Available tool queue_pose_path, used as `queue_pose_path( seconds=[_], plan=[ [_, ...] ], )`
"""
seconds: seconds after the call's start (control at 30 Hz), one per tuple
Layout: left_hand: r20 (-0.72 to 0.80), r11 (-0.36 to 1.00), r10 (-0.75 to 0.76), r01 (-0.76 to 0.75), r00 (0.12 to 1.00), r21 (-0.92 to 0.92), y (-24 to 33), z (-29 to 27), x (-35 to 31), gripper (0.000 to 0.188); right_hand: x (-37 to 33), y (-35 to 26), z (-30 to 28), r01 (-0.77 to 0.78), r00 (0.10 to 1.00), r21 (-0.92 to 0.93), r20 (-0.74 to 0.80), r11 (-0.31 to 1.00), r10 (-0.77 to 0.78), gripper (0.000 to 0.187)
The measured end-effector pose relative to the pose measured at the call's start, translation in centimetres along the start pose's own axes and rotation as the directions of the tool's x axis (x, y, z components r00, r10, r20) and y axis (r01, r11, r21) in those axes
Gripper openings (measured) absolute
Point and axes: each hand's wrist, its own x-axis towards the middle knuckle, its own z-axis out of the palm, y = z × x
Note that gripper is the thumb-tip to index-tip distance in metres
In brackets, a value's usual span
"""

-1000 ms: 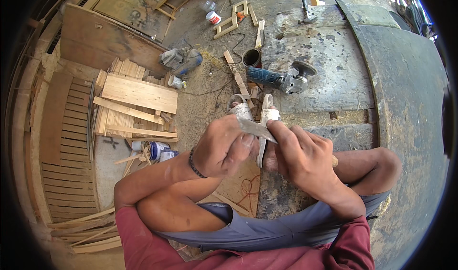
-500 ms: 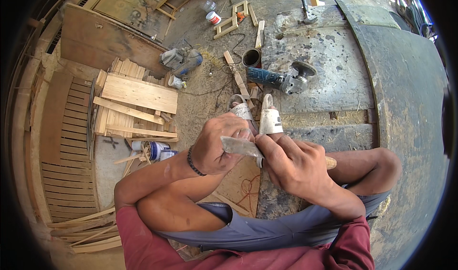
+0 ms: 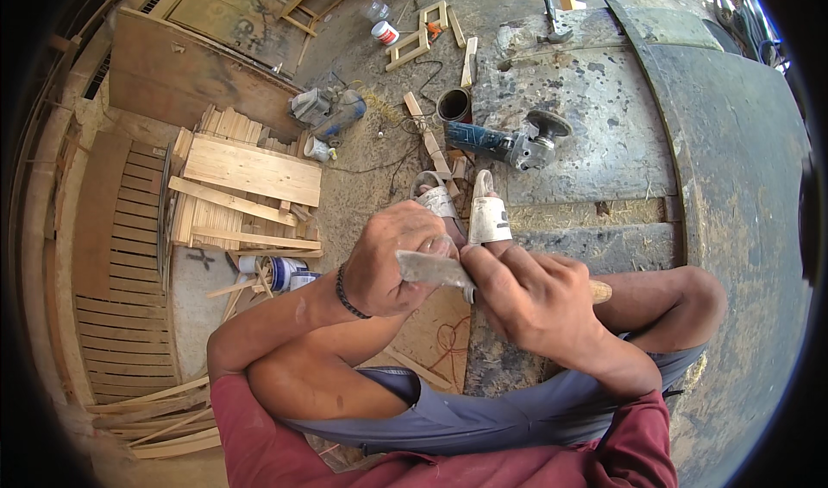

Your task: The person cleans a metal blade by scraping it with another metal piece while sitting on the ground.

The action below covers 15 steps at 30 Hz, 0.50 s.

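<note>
A broad, flat grey chisel (image 3: 431, 269) lies crosswise in front of me, its blade pointing left. My right hand (image 3: 539, 296) is closed round it, and the end of its wooden handle sticks out on the right, past the palm. Close behind the blade is my left hand (image 3: 392, 255), fingers curled and thumb near the metal. The blade covers part of that hand, so what its fingers grip cannot be made out. Both hands are above my bent legs, just nearer than my sandalled feet (image 3: 490, 220).
An angle grinder (image 3: 500, 143) rests on the stained bench (image 3: 595, 100) beyond my feet, beside a dark round can (image 3: 454, 105). Farther back lies a hammer (image 3: 555, 22). Stacked wooden boards (image 3: 250, 170), a blue power tool (image 3: 341, 113) and buckets (image 3: 283, 272) occupy the left.
The chisel blade has shifted very slightly left and its tip sits a little lower. Both hands keep nearly the same place and grip.
</note>
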Motion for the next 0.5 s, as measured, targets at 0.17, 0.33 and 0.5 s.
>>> queue_pose_path(
  seconds=[0.17, 0.33, 0.5],
  plan=[
    [-0.006, 1.000, -0.021, 0.021, 1.000, 0.018, 0.12, -0.15, 0.07, 0.010, 0.02, 0.14, 0.00, -0.025, 1.000, 0.022, 0.011, 0.999, 0.025, 0.053],
    [-0.013, 1.000, 0.010, -0.010, 1.000, 0.029, 0.17, -0.12, 0.24, 0.009, -0.09, 0.07, 0.27, -0.001, 1.000, 0.008, -0.019, 1.000, 0.001, 0.051],
    [-0.009, 0.999, 0.005, -0.004, 1.000, 0.039, 0.12, -0.12, 0.16, 0.007, -0.04, 0.30, 0.22, -0.031, 0.999, 0.000, -0.016, 1.000, 0.031, 0.048]
  ],
)
